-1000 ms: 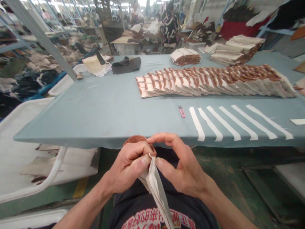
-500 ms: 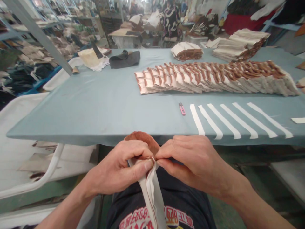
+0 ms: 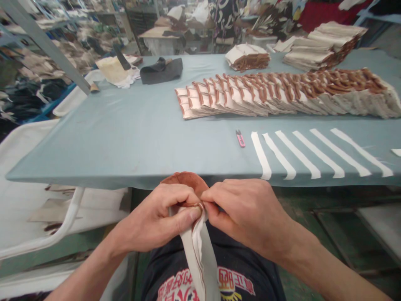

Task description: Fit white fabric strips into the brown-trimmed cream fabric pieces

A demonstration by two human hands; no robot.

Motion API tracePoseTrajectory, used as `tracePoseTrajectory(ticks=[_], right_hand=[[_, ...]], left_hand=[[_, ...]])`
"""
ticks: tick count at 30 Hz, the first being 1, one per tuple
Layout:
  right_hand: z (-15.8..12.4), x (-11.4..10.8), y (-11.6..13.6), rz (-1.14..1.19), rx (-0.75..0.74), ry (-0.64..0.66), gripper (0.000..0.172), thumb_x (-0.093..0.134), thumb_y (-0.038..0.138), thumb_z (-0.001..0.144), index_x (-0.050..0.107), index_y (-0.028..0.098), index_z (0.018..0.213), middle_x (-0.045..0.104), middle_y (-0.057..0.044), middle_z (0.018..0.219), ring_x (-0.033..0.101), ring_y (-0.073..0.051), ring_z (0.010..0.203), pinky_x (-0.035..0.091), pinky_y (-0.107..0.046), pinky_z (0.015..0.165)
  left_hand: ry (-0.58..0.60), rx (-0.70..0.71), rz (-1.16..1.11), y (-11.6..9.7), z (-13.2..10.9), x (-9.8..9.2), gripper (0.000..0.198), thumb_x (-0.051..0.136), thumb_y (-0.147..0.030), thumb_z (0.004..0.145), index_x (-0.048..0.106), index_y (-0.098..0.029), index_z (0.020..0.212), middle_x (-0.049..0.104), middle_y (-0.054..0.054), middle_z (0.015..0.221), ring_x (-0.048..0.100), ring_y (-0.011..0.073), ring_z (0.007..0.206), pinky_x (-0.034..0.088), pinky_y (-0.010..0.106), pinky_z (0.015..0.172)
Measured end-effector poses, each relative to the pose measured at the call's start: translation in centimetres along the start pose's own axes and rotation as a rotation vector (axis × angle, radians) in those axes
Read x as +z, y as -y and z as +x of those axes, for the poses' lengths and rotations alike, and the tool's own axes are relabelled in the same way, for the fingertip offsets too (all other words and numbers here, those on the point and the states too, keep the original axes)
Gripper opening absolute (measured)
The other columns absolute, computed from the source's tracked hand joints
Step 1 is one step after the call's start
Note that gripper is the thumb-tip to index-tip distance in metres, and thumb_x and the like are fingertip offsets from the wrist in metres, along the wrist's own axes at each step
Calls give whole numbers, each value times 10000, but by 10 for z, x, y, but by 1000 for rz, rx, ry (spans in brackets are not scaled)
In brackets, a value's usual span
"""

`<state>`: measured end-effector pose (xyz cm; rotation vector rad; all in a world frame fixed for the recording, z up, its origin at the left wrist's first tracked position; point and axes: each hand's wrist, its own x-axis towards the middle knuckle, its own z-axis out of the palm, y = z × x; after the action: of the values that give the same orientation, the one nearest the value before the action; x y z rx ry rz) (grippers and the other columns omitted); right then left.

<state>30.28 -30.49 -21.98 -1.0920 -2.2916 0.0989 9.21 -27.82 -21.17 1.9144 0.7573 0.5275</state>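
Note:
Both hands meet in front of my lap, below the front edge of the blue-grey table. My left hand is closed, thumb pinching a white fabric piece with a brown edge that hangs down over my dark shirt. My right hand is closed too, fingertips pinching the same piece at its top, right against the left thumb. A rounded brown part of the piece sticks up behind the fingers.
On the table lie a long overlapping row of white and brown pieces, several white strips, small pink snips, a black cloth and two stacks at the back. A white frame bin stands left.
My right hand closed in from an open pinch to grip the top of the piece against my left thumb. The view tilted down a little; the hands stayed in place.

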Motion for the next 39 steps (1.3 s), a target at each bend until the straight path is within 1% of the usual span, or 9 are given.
tracePoseTrajectory(ticks=[6,9,13,17,20,27,33,36,39], right_hand=[[-7,-4,-4,448,151,35,177,568,66,906,696,154,821,676,51,664,521,-56,512,365,-194,537],[-8,-7,-5,534,185,61,131,612,84,924,717,154,887,688,62,681,483,-43,490,337,-180,500],[-6,-7,-5,477,145,58,106,681,88,919,750,153,965,728,58,717,501,-52,486,349,-197,504],[-6,-9,-3,361,39,71,85,666,97,953,744,129,943,765,19,774,671,-93,619,438,-225,608],[-7,-12,0,216,-36,90,131,630,116,982,729,143,900,763,15,779,730,-136,669,430,-281,592],[-6,-13,6,14,-84,131,178,667,84,912,653,195,774,662,43,661,678,-159,561,319,-340,492],[-6,-7,15,15,110,112,206,580,74,868,602,209,714,639,50,594,632,-139,504,328,-319,523],[-7,-1,16,-21,132,73,219,527,71,862,588,213,706,640,43,595,617,-133,507,316,-316,535],[-10,4,15,-84,53,-7,269,469,67,894,571,219,697,628,32,586,586,-130,494,282,-329,525]], left_hand=[[38,-17,-152,6,-2,1,195,550,-187,976,608,-147,794,538,-40,707,458,88,632,375,204,597],[54,1,-175,14,-5,-3,176,560,-200,993,634,-148,842,559,-31,758,491,101,703,394,214,666],[61,1,-165,17,-5,-6,193,563,-185,1002,612,-161,817,534,-41,751,481,102,729,387,214,701],[67,25,-165,14,-3,-5,197,571,-173,1003,597,-166,807,530,-45,749,474,98,709,382,215,681],[69,43,-157,14,-3,-4,225,570,-176,1007,589,-166,783,526,-45,738,467,98,699,377,218,675],[71,33,-100,13,-2,-3,266,564,-193,1003,578,-161,739,505,-44,697,440,95,648,356,227,617],[61,34,11,11,3,0,260,552,-201,975,552,-164,718,514,-49,676,442,87,638,358,217,618],[22,-35,31,11,5,5,271,530,-164,918,449,-185,660,410,-73,620,352,76,577,298,214,539],[-6,-101,31,12,5,9,253,507,-140,841,369,-206,639,322,-83,606,292,72,554,248,215,494]])
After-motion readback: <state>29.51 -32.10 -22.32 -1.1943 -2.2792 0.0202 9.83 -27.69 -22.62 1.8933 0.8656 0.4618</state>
